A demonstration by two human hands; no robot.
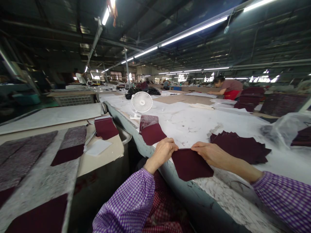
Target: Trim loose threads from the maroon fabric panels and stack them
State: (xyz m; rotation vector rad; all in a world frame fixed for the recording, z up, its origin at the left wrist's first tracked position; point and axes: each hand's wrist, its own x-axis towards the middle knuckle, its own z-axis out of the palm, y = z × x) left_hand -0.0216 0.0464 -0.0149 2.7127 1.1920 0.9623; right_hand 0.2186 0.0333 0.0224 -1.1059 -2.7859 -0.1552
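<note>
A dark maroon fabric piece (191, 165) lies at the front edge of the white-covered table. My left hand (164, 150) pinches its far left corner, fingers closed. At the far edge's right end, my right hand (211, 153) has its thumb and fingertips pressed on the same piece. Just beyond my left hand are more maroon pieces (152, 132), one with a greyish, speckled face. To the right of my right hand a fanned pile of maroon pieces (239, 147) rests on the table.
A white fan (141, 102) stands on the table ahead. On the lower left surface lie maroon pieces (68, 155), a maroon stack (106, 127) and a white card (98, 147). A clear plastic bag (284, 129) is at right. A person (229, 87) bends over the table farther back.
</note>
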